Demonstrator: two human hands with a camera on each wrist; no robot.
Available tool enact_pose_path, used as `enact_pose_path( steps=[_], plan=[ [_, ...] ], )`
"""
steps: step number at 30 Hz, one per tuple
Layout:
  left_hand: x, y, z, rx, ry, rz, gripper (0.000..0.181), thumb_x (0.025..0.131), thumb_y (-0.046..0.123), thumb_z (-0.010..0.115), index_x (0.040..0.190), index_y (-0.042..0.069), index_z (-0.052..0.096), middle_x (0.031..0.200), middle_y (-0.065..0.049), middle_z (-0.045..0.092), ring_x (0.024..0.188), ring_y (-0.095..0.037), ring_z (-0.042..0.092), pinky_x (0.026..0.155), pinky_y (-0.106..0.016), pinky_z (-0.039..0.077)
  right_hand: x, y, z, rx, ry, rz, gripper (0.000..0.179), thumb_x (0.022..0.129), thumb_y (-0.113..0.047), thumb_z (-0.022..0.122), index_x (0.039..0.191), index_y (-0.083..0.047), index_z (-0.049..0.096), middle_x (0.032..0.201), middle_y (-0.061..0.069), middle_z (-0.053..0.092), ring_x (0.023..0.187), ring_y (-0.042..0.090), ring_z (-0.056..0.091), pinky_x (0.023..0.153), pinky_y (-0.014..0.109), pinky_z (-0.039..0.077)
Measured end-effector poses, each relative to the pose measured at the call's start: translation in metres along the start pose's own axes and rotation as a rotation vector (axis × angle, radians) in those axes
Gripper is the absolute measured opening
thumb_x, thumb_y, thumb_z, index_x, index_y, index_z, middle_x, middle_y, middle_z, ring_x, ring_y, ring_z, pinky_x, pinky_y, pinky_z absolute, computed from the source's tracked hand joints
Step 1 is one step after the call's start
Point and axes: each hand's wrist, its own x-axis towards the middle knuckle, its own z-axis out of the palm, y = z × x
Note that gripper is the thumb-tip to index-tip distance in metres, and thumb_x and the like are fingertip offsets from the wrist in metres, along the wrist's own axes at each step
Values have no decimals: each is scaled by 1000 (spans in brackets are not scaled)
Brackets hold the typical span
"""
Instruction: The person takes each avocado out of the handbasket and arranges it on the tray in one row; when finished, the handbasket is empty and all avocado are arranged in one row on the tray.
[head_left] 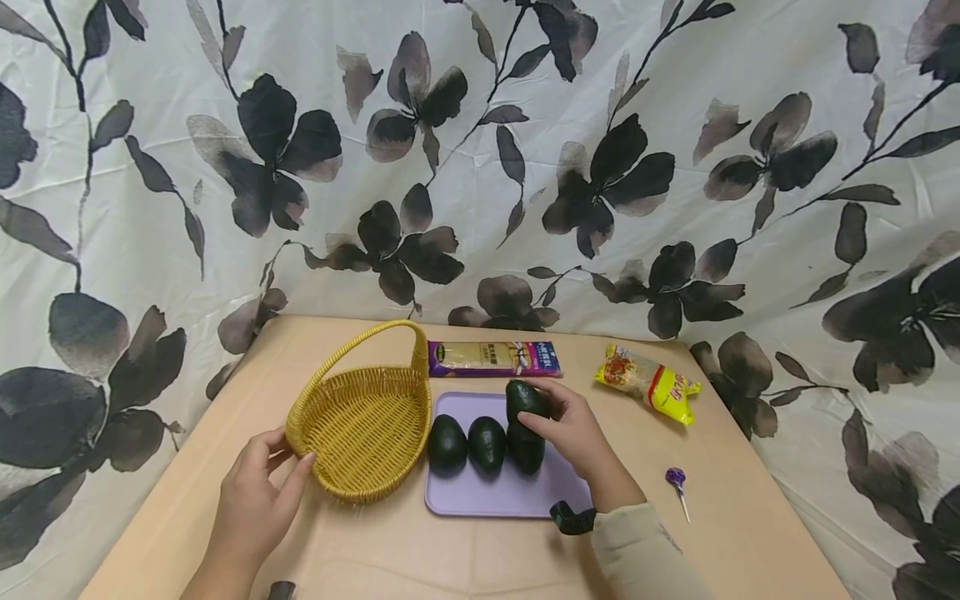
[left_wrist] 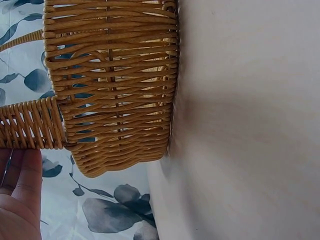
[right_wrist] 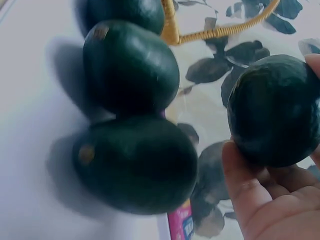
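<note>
At the left, a yellow woven basket [head_left: 367,433] with an arched handle stands on the table. My left hand [head_left: 258,496] grips it where the handle meets the rim, thumb on the near side; the left wrist view shows fingers against the handle's base [left_wrist: 32,124]. My right hand [head_left: 577,429] holds a dark green avocado [head_left: 522,398] between thumb and fingers, raised over a purple tray [head_left: 495,505]. Three more avocados lie in a row on that tray: a left one [head_left: 447,446], a middle one [head_left: 487,446] and a right one [head_left: 527,454], partly covered by the held avocado.
Behind the tray lies a purple-ended packet [head_left: 491,359]. A yellow and red snack bag [head_left: 648,383] is at the back right, and a purple lollipop [head_left: 676,478] lies nearer on the right. Flower-patterned cloth [head_left: 480,167] hangs behind the table.
</note>
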Motion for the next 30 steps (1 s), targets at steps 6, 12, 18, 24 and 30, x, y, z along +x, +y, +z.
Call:
enact_pose_path(
  steps=[6, 12, 18, 24, 30],
  plan=[
    [1, 1, 0, -1, 3, 1, 49, 86, -2, 79, 128, -7, 53, 121, -16, 64, 109, -38, 67, 99, 6, 38, -5, 6, -8, 19, 42, 22, 55, 90, -10, 79, 141, -20, 62, 134, 17, 65, 116, 31, 65, 101, 46, 61],
    [1, 1, 2, -2, -1, -10, 49, 85, -2, 79, 127, -6, 54, 121, -16, 64, 109, -38, 67, 98, 6, 39, -11, 18, -16, 1, 54, 26, 55, 92, -12, 78, 143, -17, 60, 137, 17, 64, 116, 33, 65, 95, 44, 64],
    [0, 0, 2, 11, -1, -28, 49, 85, -2, 80, 127, -7, 54, 121, -16, 65, 108, -38, 67, 97, 7, 39, -16, 25, -24, -27, 95, 24, 48, 94, -18, 76, 140, -23, 64, 136, 15, 66, 117, 33, 65, 99, 46, 62],
    [0, 1, 1, 13, -7, -37, 49, 86, -1, 79, 127, -6, 54, 122, -16, 64, 110, -40, 68, 96, 8, 38, -19, 33, -29, -41, 114, 52, 43, 98, -25, 72, 140, -22, 64, 144, 14, 60, 128, 36, 59, 107, 50, 57],
    [-1, 2, 2, 19, -5, -42, 50, 86, -1, 79, 128, -7, 53, 121, -17, 64, 110, -40, 67, 97, 7, 39, -20, 40, -33, -66, 136, 59, 43, 96, -26, 75, 138, -22, 66, 146, 10, 59, 131, 33, 55, 107, 45, 57]
  ],
)
